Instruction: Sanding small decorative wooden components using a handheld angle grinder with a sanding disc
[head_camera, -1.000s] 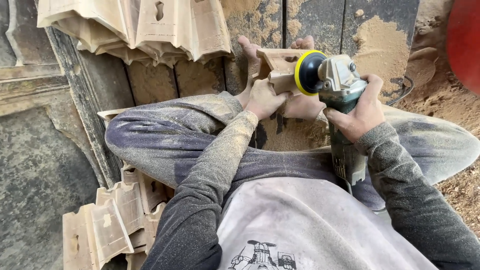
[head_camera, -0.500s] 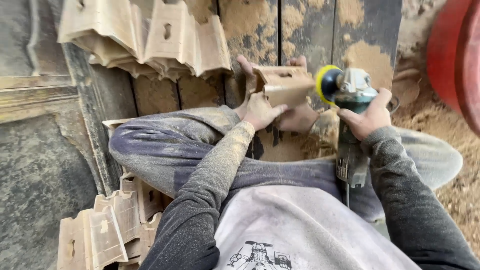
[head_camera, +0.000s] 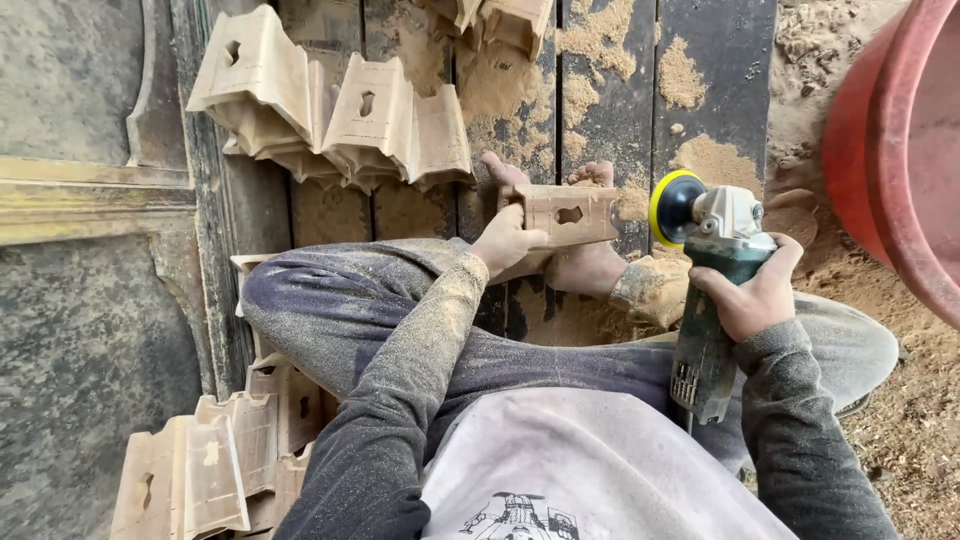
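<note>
Left hand: your left hand (head_camera: 505, 243) is closed on the near left end of the wooden block (head_camera: 565, 214), thumb on its top face and fingers wrapped under; you pinch it fast.
Wooden block: a pale carved piece with a keyhole-shaped cut in its upper face. It lies level, long side running from 9 to 3 o'clock, a little above the middle of the view. Its far edge rests against your bare feet (head_camera: 590, 262), whose toes show just behind it at 12 o'clock.
Right hand: your right hand (head_camera: 752, 294) is wrapped tight round the body of the angle grinder (head_camera: 712, 290), fingers curled over the green housing, thumb on the near side.
Angle grinder: it sits at 3 o'clock from the block, its head toward 12 o'clock and its tail toward 6. The black sanding disc (head_camera: 675, 207) with the yellow rim faces 9 o'clock, toward the block's right end. Disc and block are near but apart, with a gap between them.
Far stack: more carved wooden pieces (head_camera: 335, 115) of the same cut are heaped at 11 o'clock from the block, on the dark planks (head_camera: 715, 80).
Near stack: another lot of wooden pieces (head_camera: 215, 460) lies at 7 o'clock, beside your left knee.
Sawdust: it coats your sleeves, trousers and the planks, thickest around 1 o'clock.
Red tub: the red tub (head_camera: 895, 150) stands at 2 o'clock, at the right edge of the view.
</note>
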